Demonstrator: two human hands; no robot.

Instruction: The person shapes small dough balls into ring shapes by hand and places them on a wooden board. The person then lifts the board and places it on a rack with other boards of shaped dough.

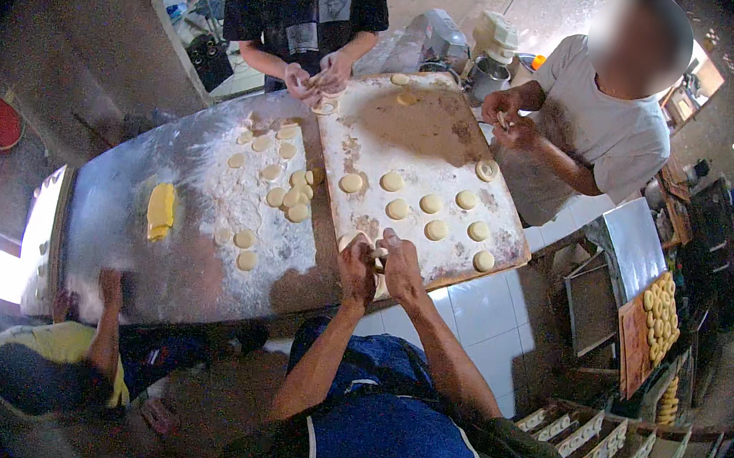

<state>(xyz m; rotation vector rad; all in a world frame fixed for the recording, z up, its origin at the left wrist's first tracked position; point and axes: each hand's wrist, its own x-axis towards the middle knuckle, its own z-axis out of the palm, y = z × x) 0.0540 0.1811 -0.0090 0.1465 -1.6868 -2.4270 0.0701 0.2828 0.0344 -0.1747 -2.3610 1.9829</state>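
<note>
At the near edge of a flour-dusted wooden board (pixel 462 261), my left hand (pixel 357 270) and my right hand (pixel 401 267) meet with bent fingers around a small piece of pale dough (pixel 379 253). Fingers cover most of that piece, so its shape is hard to read. Just beyond my hands lie flat dough rounds, among them one round (pixel 397 209) and another (pixel 436 230). A dough ring (pixel 486 170) rests by the board's right edge.
Left of the board, a floured metal table (pixel 116 229) carries more dough rounds (pixel 297 197) and a yellow block (pixel 160 211). Co-workers stand across the board and at its right; another is at lower left. A tray of dough rings (pixel 660 318) stands right, above slatted racks (pixel 603 446).
</note>
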